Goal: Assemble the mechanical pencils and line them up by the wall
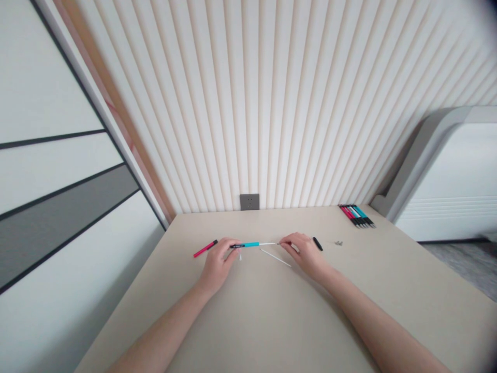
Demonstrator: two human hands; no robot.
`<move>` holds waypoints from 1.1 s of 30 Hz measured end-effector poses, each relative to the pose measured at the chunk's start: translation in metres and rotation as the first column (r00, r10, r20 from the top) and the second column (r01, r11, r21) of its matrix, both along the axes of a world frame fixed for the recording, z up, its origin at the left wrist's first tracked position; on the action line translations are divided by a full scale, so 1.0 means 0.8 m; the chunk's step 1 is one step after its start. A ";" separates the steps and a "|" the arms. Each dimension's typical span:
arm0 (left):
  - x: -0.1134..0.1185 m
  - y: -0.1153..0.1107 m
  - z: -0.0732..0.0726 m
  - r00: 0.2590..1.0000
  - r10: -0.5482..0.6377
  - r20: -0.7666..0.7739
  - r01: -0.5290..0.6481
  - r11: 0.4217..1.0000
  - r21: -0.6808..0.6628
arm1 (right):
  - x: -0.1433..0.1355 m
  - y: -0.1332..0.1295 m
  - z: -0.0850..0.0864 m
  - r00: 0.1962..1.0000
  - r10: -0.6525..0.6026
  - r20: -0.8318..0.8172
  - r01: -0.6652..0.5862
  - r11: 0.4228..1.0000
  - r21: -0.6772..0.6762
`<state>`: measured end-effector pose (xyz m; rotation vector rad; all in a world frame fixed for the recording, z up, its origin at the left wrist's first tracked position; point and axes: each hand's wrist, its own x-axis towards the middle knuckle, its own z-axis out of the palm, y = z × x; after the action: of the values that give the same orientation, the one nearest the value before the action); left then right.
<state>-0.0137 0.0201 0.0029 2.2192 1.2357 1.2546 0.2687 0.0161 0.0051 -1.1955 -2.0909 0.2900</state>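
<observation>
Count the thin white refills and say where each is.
2 visible: one white refill runs from the blue barrel in the left hand to the right hand; a second refill lies on the tabletop. Pens may hide more.

Backed at the counter's [252, 321] far edge by a ribbed cream wall [264, 103], flanked left by striped panels [50, 186], right by pale furniture [458, 176]

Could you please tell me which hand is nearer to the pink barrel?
Left. The left hand is beside the pink barrel; the right hand is farther off, beyond the blue barrel.
</observation>
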 end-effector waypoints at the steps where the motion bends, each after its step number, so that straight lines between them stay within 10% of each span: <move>1: 0.000 0.000 -0.001 1.000 -0.002 0.001 0.002 1.000 0.003 | -0.001 -0.002 0.001 1.000 0.002 -0.006 -0.002 1.000 0.006; 33: 0.000 -0.002 0.002 0.999 -0.024 -0.022 0.024 0.999 0.020 | -0.008 -0.009 0.007 1.000 -0.013 0.014 0.013 0.999 0.038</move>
<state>-0.0135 0.0187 0.0042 2.2616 1.2058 1.2426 0.2621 0.0090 0.0108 -1.1914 -2.0907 0.2352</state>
